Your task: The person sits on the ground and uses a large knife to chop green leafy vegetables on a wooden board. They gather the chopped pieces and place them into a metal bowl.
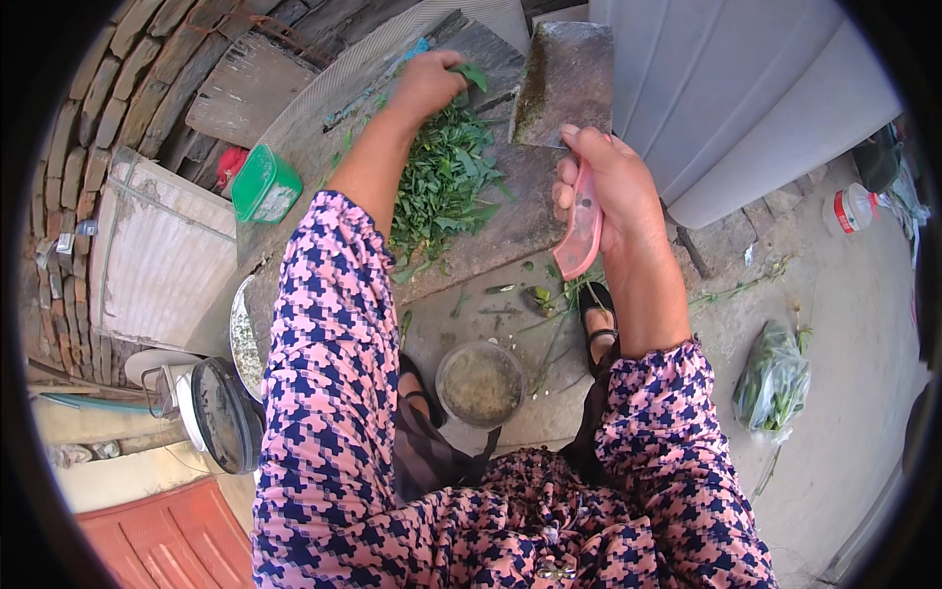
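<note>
My right hand (pixel 620 187) is wrapped round the pink handle (pixel 581 236) of a cleaver. Its broad, stained blade (pixel 567 83) points away from me, raised beside the chopping surface. At the far side of the board, my left hand (pixel 428 84) is closed, with a green leaf (pixel 474 77) sticking out from its fingers. Its fingertips are partly hidden. Just nearer than that hand, a heap of chopped green leaves (pixel 444 177) lies on the worn wooden board (pixel 530 201). My left forearm covers the heap's left edge.
A green plastic tub (pixel 267 187) stands left of the board. On the ground between my feet is a round bowl (pixel 481 384). Cut stalks (pixel 559 344) lie near my right foot. A bag of greens (pixel 773 378) and a clear plastic bottle (pixel 856 208) are at the right. Grey panels (pixel 716 88) rise behind the cleaver.
</note>
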A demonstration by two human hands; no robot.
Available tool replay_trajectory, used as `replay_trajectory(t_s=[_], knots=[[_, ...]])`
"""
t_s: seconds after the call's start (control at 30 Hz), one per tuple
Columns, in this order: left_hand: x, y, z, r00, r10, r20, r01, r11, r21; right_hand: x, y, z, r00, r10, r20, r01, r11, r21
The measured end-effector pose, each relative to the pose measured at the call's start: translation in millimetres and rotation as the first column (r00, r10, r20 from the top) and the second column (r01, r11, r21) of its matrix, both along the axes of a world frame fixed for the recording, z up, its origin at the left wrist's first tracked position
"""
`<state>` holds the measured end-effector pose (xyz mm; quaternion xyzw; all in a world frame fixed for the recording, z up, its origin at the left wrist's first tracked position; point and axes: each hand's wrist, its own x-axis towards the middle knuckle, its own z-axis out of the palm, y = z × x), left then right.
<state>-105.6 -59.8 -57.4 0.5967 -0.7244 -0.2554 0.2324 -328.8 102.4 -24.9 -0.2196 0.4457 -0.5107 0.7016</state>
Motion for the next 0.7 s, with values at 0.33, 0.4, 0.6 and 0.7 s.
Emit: replay_trajectory(t_s=[0.33, 0.4, 0.6, 0.7], knots=[[51, 63, 18, 0.869, 0.078, -0.489, -0.132, 0.988, -0.077, 0, 2, -1, 1.000, -0.019, -0.021, 0.019, 1.000, -0.004], [42, 78, 15, 0.938, 0.012, -0.346, -0.078, 0.981, -0.177, 0, 2, -1, 1.000, -0.023, -0.021, 0.022, 1.000, -0.011], [9, 120, 0, 0.915, -0.334, 0.228, 0.401, 0.823, -0.402, 4, 1, -5, 1.000, -0.016, -0.023, 0.016, 1.000, -0.022], [-5, 135, 3, 0.850, -0.327, 0.414, 0.456, 0.850, -0.265, 5, 2, -4, 1.000, -0.024, -0.012, 0.024, 1.000, -0.015]])
